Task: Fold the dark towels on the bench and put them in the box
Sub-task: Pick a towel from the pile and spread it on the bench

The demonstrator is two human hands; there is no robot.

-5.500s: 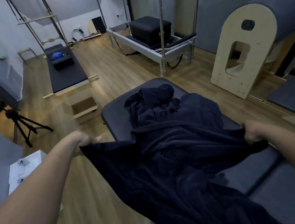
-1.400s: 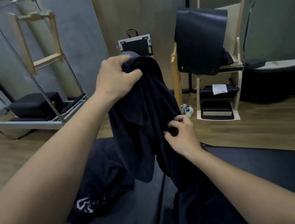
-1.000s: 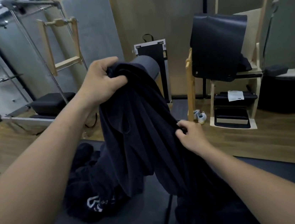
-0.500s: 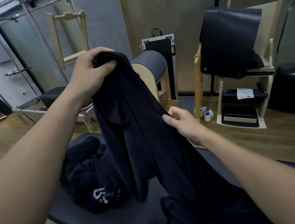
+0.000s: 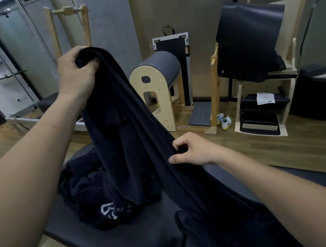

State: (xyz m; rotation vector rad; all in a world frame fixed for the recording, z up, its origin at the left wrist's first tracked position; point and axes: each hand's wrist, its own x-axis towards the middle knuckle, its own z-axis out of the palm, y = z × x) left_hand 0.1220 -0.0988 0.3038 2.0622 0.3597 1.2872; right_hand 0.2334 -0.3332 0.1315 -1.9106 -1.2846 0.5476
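**A:** How many towels do you count from your end?

**B:** I count two. One long dark navy cloth towel is held up in the air. A second dark navy towel lies crumpled on the dark grey padded surface, towards its far left end.

**A:** And the hands?

**B:** Two, and both are on the lifted towel. The left hand is raised high, with its fingers curled round the bunched top end. The right hand is lower and further right, pinching the towel's edge between thumb and curled fingers. The cloth slopes down from one to the other, and its lower end trails onto the surface at my bottom right.

**A:** Any writing you can read?

**B:** I see white print on the crumpled towel. It's a looping logo with a row of small letters beside it, too blurred for me to read.

**A:** What else is there?

**B:** One arched pale-wood barrel with a grey padded top stands on the wooden floor beyond the surface. To its right I count one pair of pale sneakers, so two shoes. Further right is one white sheet of paper; I can't tell if anything is written on it.
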